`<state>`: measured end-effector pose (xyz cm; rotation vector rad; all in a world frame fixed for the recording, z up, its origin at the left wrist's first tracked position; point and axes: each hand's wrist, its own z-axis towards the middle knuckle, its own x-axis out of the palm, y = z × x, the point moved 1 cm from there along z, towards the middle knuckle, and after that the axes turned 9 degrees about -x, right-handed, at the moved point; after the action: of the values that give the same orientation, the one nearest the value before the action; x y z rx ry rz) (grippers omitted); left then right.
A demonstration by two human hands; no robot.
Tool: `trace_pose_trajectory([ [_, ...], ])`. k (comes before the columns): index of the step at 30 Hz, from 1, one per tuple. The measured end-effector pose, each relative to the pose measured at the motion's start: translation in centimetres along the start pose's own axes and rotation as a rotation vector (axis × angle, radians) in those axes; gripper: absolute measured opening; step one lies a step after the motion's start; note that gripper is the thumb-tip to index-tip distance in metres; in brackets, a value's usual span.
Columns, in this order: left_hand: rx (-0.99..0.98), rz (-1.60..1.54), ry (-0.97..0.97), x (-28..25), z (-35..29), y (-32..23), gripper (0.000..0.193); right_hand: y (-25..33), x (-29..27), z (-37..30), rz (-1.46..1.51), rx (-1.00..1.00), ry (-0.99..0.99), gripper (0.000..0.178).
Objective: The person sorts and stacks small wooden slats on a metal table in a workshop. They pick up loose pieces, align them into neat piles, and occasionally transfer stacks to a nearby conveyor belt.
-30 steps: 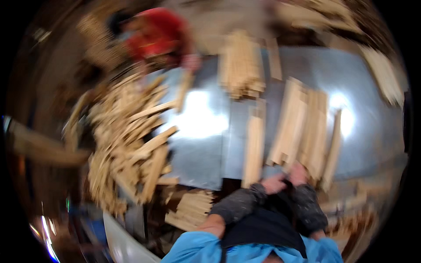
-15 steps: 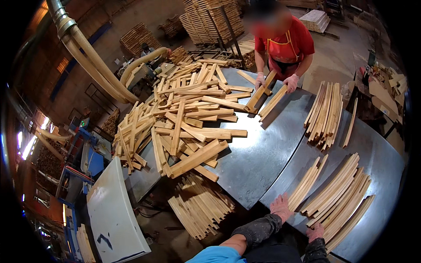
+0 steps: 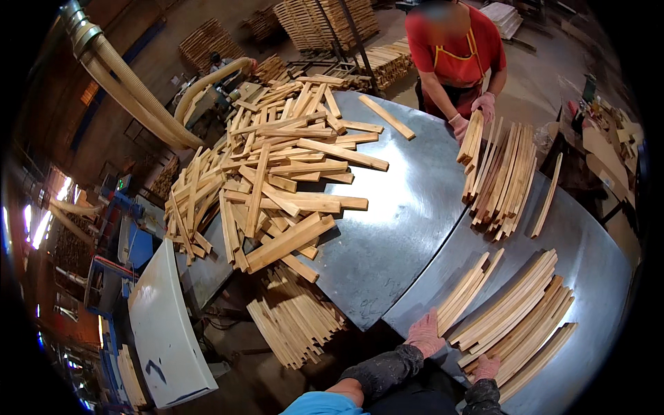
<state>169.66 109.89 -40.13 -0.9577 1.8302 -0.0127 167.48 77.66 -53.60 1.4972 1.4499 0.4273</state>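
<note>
My left hand (image 3: 424,335), in a thin pinkish glove, lies flat with fingers stretched at the near end of a small group of wooden strips (image 3: 470,289) on the metal table. Against the near ends of a wider row of strips (image 3: 531,326) rests my right hand (image 3: 486,367), gloved alike, its fingers extended and partly overlapping the wood. Neither hand is wrapped round a strip. The strips lie side by side, slanting away to the right.
A big loose heap of wooden strips (image 3: 290,173) covers the left of the metal table (image 3: 387,249). Across it, a co-worker in a red top (image 3: 460,62) handles strips beside another row (image 3: 508,180). More strips (image 3: 294,321) sit stacked below. A white panel (image 3: 169,332) stands left.
The co-worker has shifted right, bringing strips from the heap side to the far row. My hands stay at the near ends of the strips; the view has tilted slightly.
</note>
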Motion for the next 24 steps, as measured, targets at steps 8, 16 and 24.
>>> trace_pose_trajectory([
  [8, 0.017, -0.005, 0.008, 0.7, 1.2, 0.0, 0.101, 4.0, -3.3, -3.2, 0.086, -0.186, 0.008, 0.030],
  [16, -0.061, -0.044, 0.088, -1.5, 2.2, 0.4, 0.094, 10.0, 1.7, -10.3, 0.019, -0.242, 0.289, 0.026],
  [24, -0.059, -0.034, 0.007, -1.5, 3.1, 4.9, 0.093, 6.0, 11.5, -13.1, -0.068, -0.107, 0.516, 0.027],
])
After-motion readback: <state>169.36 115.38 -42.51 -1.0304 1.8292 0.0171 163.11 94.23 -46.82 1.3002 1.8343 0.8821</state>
